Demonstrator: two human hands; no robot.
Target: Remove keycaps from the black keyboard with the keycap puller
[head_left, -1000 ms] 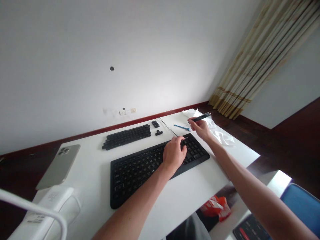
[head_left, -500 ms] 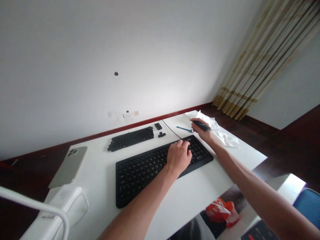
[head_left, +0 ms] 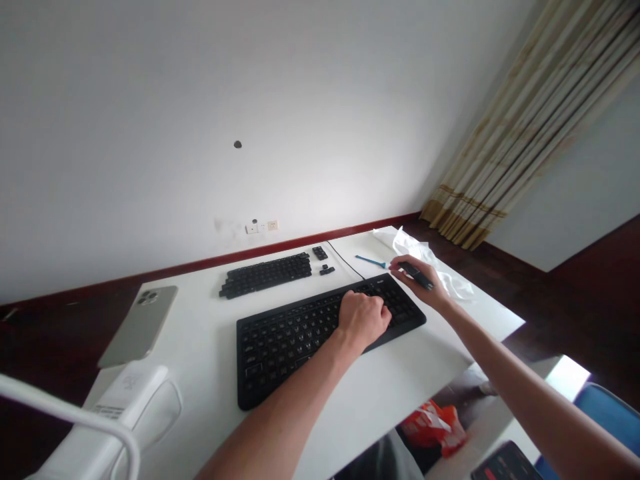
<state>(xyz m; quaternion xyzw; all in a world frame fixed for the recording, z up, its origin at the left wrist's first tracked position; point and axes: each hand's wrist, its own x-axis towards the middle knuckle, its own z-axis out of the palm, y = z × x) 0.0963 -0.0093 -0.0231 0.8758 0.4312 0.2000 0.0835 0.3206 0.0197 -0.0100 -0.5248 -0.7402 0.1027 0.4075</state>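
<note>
A black keyboard (head_left: 270, 360) lies on the white table, many of its keycaps off and the sockets bare. My left hand (head_left: 364, 317) rests over its right part with the fingers curled in; whatever they grip, if anything, is hidden beneath. Just past the keyboard's far right corner, my right hand (head_left: 425, 279) is closed around a slim black handheld tool (head_left: 416, 274), its exact kind unclear. Close to those fingertips lies a thin blue brush-like tool (head_left: 371, 261). Removed black keycaps (head_left: 270, 274) are set out in rows behind the keyboard, with smaller groups (head_left: 320, 253) beside them.
A phone (head_left: 140, 327) lies face down at the left, near a white power strip (head_left: 125, 393) with a thick white cable. White crumpled plastic (head_left: 455, 285) covers the right rear of the table. The keyboard's cord (head_left: 345, 259) runs toward the wall. An orange-red bag (head_left: 433, 427) sits below the table edge.
My right hand has come down and slightly right, nearer the keyboard, with the black tool still in it. My left hand's fingers have curled tighter over the keys. The view has shifted slightly.
</note>
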